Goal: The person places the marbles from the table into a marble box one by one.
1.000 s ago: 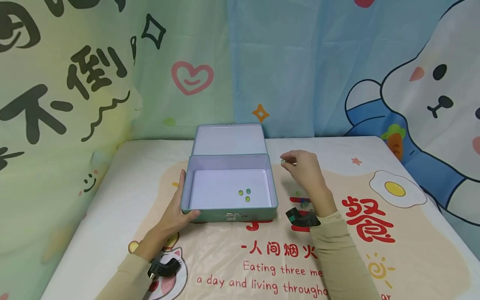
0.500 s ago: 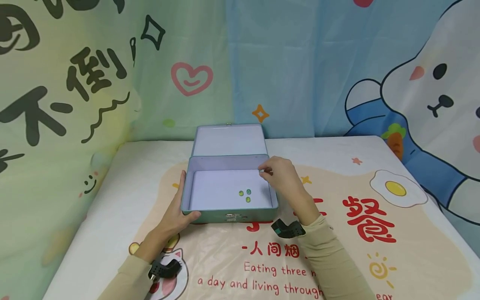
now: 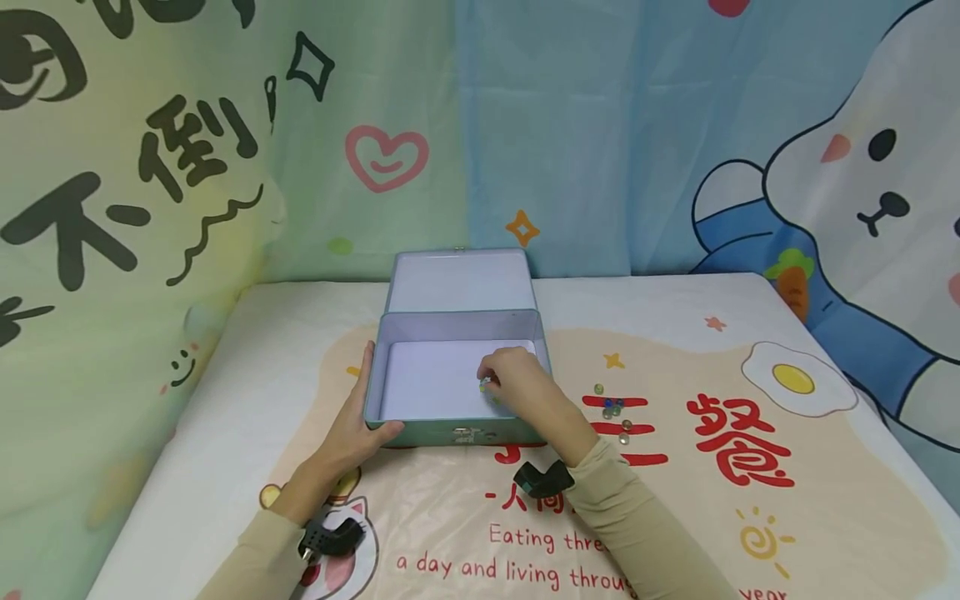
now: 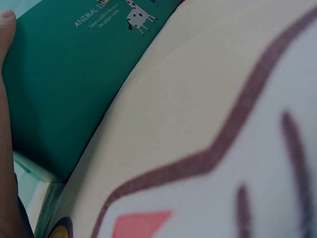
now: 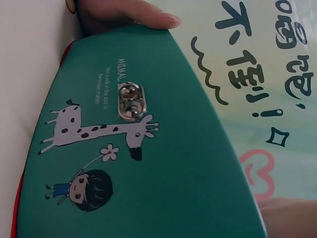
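A green tin box [image 3: 427, 435] with a pale inside stands on the table, its lid [image 3: 461, 283] tilted back. My left hand [image 3: 348, 433] holds the box's left side, thumb over the front corner; that thumb [image 5: 153, 16] also shows in the right wrist view. My right hand [image 3: 521, 383] reaches into the right half of the box, with thumb and fingers pinched together low over the floor. A greenish marble [image 3: 483, 385] shows at its fingertips. The other marbles inside are mostly hidden by that hand. The box front [image 5: 183, 163] carries a giraffe and child print and a metal clasp [image 5: 132, 101].
Several loose glass marbles [image 3: 613, 408] lie on the printed tablecloth [image 3: 697, 517] right of the box. Behind the table hangs a cartoon-printed curtain [image 3: 570, 150]. Each wrist wears a black camera mount, such as the one [image 3: 330, 537] on the left.
My right hand has moved left and down from beyond the box's right side, over its rim, into the box with a marble in its fingertips. The left hand keeps its hold.
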